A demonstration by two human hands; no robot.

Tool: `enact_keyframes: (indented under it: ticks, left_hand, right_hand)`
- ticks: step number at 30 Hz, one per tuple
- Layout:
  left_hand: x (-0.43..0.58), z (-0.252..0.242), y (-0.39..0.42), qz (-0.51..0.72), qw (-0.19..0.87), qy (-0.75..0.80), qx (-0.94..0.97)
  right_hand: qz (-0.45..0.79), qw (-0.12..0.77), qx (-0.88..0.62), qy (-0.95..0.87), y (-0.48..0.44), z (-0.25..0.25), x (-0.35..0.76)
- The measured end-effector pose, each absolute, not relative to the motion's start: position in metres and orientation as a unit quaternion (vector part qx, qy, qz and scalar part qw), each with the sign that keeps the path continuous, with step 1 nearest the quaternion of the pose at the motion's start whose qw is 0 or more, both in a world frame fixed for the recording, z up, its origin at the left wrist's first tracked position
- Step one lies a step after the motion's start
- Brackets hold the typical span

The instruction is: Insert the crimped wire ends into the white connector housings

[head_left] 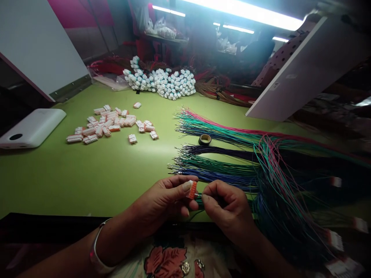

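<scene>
My left hand [171, 195] grips an orange and white connector housing [192, 190] between thumb and fingers, its orange face with rows of holes turned to the right. In a pinch, my right hand [227, 202] holds a thin wire [199, 195] whose metal end is at that orange face. How far the tip is inside, if at all, I cannot tell. Just beyond my hands lie bundles of blue wires [220, 177], green wires [217, 163] and dark purple wires [226, 151], metal tips to the left. Farther back are teal and pink wires [214, 123].
Loose connector housings [107, 121] are scattered on the green table [72, 173]. A tape roll [205, 139] sits among the wires. White connectors [168, 83] are heaped at the back. A white box-shaped device [36, 127] lies at left. A slanted panel [286, 77] stands at right.
</scene>
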State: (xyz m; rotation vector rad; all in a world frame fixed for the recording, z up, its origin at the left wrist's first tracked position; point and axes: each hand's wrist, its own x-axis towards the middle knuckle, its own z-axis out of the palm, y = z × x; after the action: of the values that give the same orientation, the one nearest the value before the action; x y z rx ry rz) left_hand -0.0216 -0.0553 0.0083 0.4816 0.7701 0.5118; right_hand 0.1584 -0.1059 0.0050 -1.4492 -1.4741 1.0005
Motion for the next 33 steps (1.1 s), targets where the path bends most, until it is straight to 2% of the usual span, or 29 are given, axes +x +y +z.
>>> enact_keyframes:
  ticks: [23, 33]
  left_hand:
    - [-0.0216, -0.002, -0.0566, 0.253, 0.858, 0.356, 0.269]
    - [-0.0194, 0.0004, -0.0594, 0.288, 0.811, 0.39, 0.326]
  right_hand:
    - [0.421, 0.381, -0.59, -0.574, -0.1077, 0.0039, 0.1561]
    - [0.457, 0.358, -0.603, -0.547, -0.1039, 0.0095, 0.1567]
